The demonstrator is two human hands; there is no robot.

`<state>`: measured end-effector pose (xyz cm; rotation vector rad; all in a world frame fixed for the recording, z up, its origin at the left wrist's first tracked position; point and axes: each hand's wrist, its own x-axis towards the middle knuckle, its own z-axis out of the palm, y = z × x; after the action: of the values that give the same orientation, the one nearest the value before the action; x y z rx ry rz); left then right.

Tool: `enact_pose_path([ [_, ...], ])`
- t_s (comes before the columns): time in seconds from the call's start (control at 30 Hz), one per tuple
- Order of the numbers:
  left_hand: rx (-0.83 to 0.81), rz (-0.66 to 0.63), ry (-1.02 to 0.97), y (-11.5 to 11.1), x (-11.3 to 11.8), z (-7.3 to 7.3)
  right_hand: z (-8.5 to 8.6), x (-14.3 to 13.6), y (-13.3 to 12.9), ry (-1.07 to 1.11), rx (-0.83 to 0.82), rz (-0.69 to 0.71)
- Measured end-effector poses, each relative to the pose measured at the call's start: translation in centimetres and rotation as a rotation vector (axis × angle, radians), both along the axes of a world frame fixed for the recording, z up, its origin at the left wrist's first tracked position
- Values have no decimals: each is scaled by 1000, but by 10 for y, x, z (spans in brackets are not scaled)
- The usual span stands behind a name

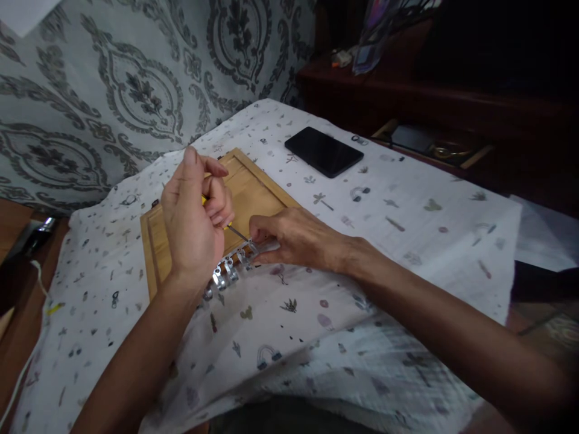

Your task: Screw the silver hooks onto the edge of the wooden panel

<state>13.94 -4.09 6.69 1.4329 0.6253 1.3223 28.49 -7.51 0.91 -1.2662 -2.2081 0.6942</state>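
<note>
My left hand (194, 211) is closed around a screwdriver (237, 232). Bits of its yellow handle show between the fingers, and its thin metal shaft points down to the right. The tip meets a shiny metal bracket (253, 246) at the near edge of a wooden board (244, 181). At that bracket, my right hand (301, 238) pinches with thumb and index finger, touching or gripping it. Several similar curved metal brackets (231, 270) stand in a row along the same edge. My left hand and forearm cover part of the board.
A black smartphone (324, 151) lies beyond the board on the white patterned cloth (389, 205). A patterned grey fabric (149, 90) rises behind the table. At the right stands dark wooden furniture with an open drawer (429, 144). A white cable (34, 349) runs down the left side.
</note>
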Motion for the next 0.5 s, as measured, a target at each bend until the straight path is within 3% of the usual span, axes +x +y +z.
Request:
enact_pose_path([
  [0.5, 37, -54, 71, 2, -2, -5, 0, 0, 0, 20, -12, 22],
])
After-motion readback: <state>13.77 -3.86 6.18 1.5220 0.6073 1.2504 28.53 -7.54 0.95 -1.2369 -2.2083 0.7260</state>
